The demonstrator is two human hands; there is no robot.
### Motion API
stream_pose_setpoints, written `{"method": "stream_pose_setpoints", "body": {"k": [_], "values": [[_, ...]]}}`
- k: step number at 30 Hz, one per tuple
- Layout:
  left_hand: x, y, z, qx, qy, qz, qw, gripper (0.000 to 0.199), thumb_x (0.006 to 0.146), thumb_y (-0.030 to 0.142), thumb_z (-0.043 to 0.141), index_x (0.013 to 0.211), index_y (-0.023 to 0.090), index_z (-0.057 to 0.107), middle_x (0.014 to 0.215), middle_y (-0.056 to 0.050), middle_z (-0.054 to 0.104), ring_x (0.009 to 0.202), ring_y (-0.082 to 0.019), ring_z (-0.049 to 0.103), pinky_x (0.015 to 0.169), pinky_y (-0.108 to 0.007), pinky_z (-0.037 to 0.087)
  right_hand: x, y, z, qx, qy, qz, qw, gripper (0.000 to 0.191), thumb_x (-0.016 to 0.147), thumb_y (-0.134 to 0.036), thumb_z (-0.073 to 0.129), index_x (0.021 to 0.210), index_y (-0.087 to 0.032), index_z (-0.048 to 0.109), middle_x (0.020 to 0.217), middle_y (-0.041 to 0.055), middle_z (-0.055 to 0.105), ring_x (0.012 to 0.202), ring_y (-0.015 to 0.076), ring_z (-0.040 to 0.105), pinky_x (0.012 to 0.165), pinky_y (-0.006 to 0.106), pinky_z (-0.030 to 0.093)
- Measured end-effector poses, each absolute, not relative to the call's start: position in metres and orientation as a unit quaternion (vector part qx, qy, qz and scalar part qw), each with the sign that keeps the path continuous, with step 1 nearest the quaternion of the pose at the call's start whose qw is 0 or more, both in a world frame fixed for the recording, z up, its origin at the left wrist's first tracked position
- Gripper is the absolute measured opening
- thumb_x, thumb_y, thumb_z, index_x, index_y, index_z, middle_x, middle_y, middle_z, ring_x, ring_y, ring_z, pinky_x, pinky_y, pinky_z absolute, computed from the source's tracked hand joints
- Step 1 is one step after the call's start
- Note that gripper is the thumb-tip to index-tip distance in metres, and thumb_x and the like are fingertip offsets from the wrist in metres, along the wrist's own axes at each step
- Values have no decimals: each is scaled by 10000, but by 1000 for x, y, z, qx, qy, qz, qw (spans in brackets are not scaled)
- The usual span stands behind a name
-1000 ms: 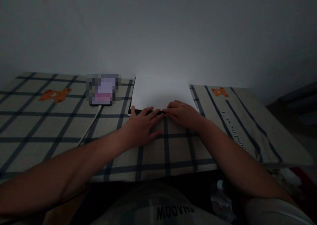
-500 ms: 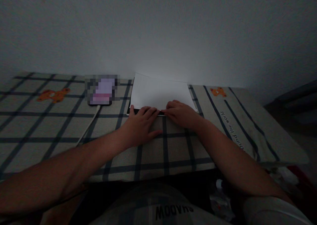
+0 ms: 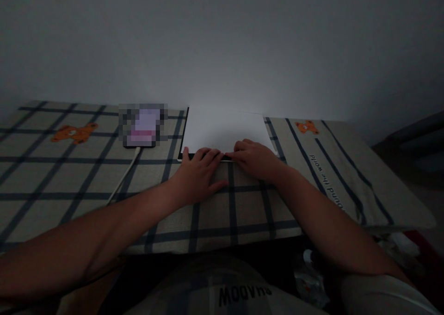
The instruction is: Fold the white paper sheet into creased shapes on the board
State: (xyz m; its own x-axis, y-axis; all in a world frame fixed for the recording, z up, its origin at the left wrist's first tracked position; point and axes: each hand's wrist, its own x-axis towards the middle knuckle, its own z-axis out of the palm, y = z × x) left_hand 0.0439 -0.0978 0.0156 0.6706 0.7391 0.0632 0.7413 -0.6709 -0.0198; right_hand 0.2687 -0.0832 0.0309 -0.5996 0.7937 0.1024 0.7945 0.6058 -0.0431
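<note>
A white sheet of paper (image 3: 222, 127) lies on a thin flat panel with a black border and pale rim (image 3: 181, 157), close to the wall. My left hand (image 3: 196, 174) rests over the panel's near edge, fingers stretched out and thumb pointing right across the cloth. Opposite it, my right hand (image 3: 256, 160) touches the same edge with an extended index finger; its other fingers are bent over the paper's near side. The index fingertip almost meets my left fingers at the middle of the edge. Neither hand visibly grasps anything.
A phone (image 3: 144, 127) with a blurred lit screen lies left of the panel, a white cable (image 3: 125, 176) running from it. The checked tablecloth (image 3: 86, 176) bears bear prints. Behind stands a pale wall (image 3: 222, 42). Below the table's right front is a plastic bottle (image 3: 308, 273).
The paper's far edge, slightly raised at the left before, now lies flatter. Both hands stay almost where they were. The view has shifted very slightly.
</note>
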Motion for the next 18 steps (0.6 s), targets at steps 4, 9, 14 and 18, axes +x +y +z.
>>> {"method": "stream_pose_setpoints", "body": {"k": [4, 9, 14, 18], "values": [[45, -97, 16, -912, -410, -27, 22, 702, 990, 627, 461, 1543, 194, 439, 1584, -143, 466, 1422, -379, 417, 1176, -720, 261, 274, -84, 35, -455, -889, 8, 48, 346, 1049, -252, 457, 1196, -205, 766, 1015, 90, 708, 969, 224, 575, 838, 341, 416], [45, -97, 15, -911, -412, -30, 17, 696, 990, 616, 471, 1541, 192, 443, 1593, -146, 456, 1428, -378, 407, 1178, -730, 242, 278, -84, 37, -452, -890, 16, 47, 345, 1041, -244, 456, 1142, -182, 780, 1022, 101, 708, 974, 224, 571, 860, 350, 414], [43, -97, 13, -912, -408, -36, 16, 712, 996, 628, 445, 1554, 187, 419, 1591, -145, 459, 1422, -372, 410, 1173, -745, 240, 284, -83, 38, -449, -889, 54, 68, 324, 1024, -252, 484, 1111, -170, 785, 1019, 103, 702, 981, 223, 583, 879, 349, 432], [42, -97, 12, -912, -407, -42, 22, 693, 996, 623, 447, 1547, 203, 430, 1586, -135, 468, 1422, -368, 416, 1174, -738, 255, 292, -81, 40, -460, -881, 76, 74, 299, 996, -252, 519, 1055, -164, 798, 1014, 104, 706, 985, 223, 594, 889, 344, 442]]}}
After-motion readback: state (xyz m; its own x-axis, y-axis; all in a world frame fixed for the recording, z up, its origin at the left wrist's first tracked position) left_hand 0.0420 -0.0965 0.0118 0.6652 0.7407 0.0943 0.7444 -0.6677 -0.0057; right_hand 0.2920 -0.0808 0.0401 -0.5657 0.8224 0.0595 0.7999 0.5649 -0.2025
